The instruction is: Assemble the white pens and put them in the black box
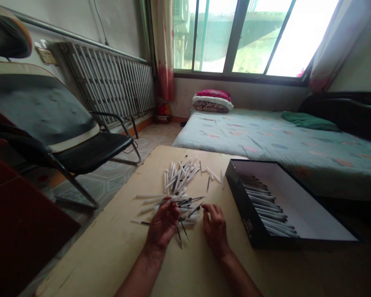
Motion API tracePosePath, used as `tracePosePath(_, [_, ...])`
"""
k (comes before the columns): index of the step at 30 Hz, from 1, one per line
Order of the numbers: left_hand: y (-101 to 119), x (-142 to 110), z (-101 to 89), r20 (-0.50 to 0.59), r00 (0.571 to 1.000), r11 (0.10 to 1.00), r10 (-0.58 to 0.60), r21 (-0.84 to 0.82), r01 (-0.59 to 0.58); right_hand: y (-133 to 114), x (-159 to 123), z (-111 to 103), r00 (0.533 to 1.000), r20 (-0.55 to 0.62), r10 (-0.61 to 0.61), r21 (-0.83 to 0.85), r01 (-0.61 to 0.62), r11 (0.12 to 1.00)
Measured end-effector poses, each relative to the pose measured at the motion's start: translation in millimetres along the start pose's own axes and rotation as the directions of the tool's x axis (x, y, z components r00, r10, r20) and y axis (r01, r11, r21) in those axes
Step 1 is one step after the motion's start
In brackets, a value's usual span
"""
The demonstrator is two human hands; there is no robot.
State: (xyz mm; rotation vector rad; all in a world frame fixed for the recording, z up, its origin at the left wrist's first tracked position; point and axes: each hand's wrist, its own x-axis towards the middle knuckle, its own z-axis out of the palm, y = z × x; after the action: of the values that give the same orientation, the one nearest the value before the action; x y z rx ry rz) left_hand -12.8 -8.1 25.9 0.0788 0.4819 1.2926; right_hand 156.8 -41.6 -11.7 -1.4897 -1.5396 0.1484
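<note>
Over a pale tabletop (111, 239), my left hand (162, 225) is closed, palm turned up, with thumb and fingertips pinched on what looks like a white pen barrel (151, 196). My right hand (215, 229) is to its right, thumb and forefinger pinched together at the end of a thin dark pen refill (195, 209). Beneath and beyond both hands lies a loose heap of white pen barrels (185, 175) mixed with dark refills. Two dark thin pieces (182, 233) lie just right of my left hand. Fine details at the fingertips are blurred.
At the right, an open black box (239, 202) with a white inside holds a row of grey-looking pens (268, 206). A bed (250, 132) with folded bedding (212, 101) stands beyond the table. A black chair (92, 148) and a radiator (111, 78) are at left.
</note>
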Motion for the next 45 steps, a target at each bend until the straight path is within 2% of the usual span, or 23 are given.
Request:
tracePosePath(3, [3, 0, 0.6, 0.002, 1.0, 0.999, 0.031, 0.016, -0.031, -1, 0, 3, 0.997, 0.082, 0.009, -0.002, -0.009, 1.0])
tracePosePath(7, [5, 1, 0.8, -0.049, 0.998, 0.999, 0.05, 0.008, -0.049, -5, 4, 3, 0.99, 0.139, 0.016, -0.07, -0.006, 0.998])
tracePosePath(14, [8, 4, -1.7, -0.071, 0.996, 0.998, 0.061, 0.024, -0.059, -9, 24, 4, 0.956, 0.289, -0.052, -0.265, 0.132, 0.955])
tracePosePath(17, [8, 6, -4.0, -0.063, 0.995, 0.996, 0.076, 0.058, -0.072, -7, 28, 3, 0.942, 0.329, -0.064, -0.272, 0.16, 0.949])
tracePosePath(20, [6, 8, -6.0, -0.045, 0.994, 0.989, 0.098, 0.113, -0.093, -4, 26, 3, 0.963, 0.266, -0.048, -0.141, 0.089, 0.986])
tracePosePath(23, [2, 8, -6.8, 0.008, 0.994, 0.974, 0.112, 0.199, -0.111, -3, 18, 6, 0.99, 0.137, 0.042, 0.128, -0.06, 0.99])
tracePosePath(26, [-2, 6, -6.0, 0.05, 0.992, 0.953, 0.113, 0.275, -0.123, -8, 7, 11, 0.971, 0.08, 0.227, 0.431, -0.239, 0.87])
tracePosePath(28, [-5, 5, -4.8, 0.073, 0.992, 0.941, 0.106, 0.316, -0.124, -14, 1, 14, 0.946, 0.071, 0.317, 0.546, -0.302, 0.782])
tracePosePath(30, [-8, 3, -3.6, 0.099, 0.991, 0.929, 0.095, 0.348, -0.124, -21, -4, 15, 0.94, 0.068, 0.334, 0.583, -0.309, 0.751])
tracePosePath(36, [-12, 1, -2.7, 0.161, 0.986, 0.896, 0.032, 0.432, -0.099, -27, -7, 12, 0.953, 0.093, 0.287, 0.606, -0.283, 0.744])
tracePosePath(45, [-13, 1, -2.4, 0.168, 0.986, 0.879, 0.016, 0.467, -0.093, -30, -6, 9, 0.953, 0.119, 0.278, 0.641, -0.288, 0.712])
